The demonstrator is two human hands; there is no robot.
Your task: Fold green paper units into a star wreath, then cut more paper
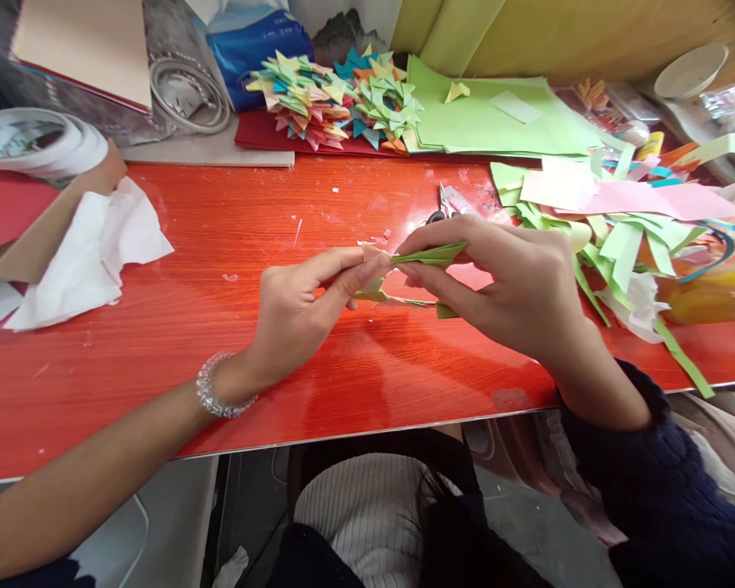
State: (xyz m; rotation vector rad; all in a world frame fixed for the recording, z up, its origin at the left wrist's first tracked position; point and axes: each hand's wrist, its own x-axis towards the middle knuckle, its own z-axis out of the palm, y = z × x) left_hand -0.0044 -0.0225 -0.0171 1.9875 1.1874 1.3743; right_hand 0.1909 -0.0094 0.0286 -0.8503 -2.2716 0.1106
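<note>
A folded paper piece (432, 255), green with a pale peach part at its left end, is held between my two hands above the red table (220, 212). My left hand (309, 306), with a clear beaded bracelet at the wrist, pinches the peach part between thumb and fingertips. On the green part, the thumb and fingers of my right hand (496, 282) are closed. More folded paper hangs below, joined in a loose loop; its far ends are partly hidden by my fingers. Small scissors (444, 204) lie just behind my right hand.
Folded-paper rings (312, 102) sit at the back beside green sheets (496, 114). Paper strips and scraps (625, 245) are heaped on the right. Tape rolls (37, 143) and a crumpled white tissue (91, 253) lie on the left. The table's front edge runs below my hands.
</note>
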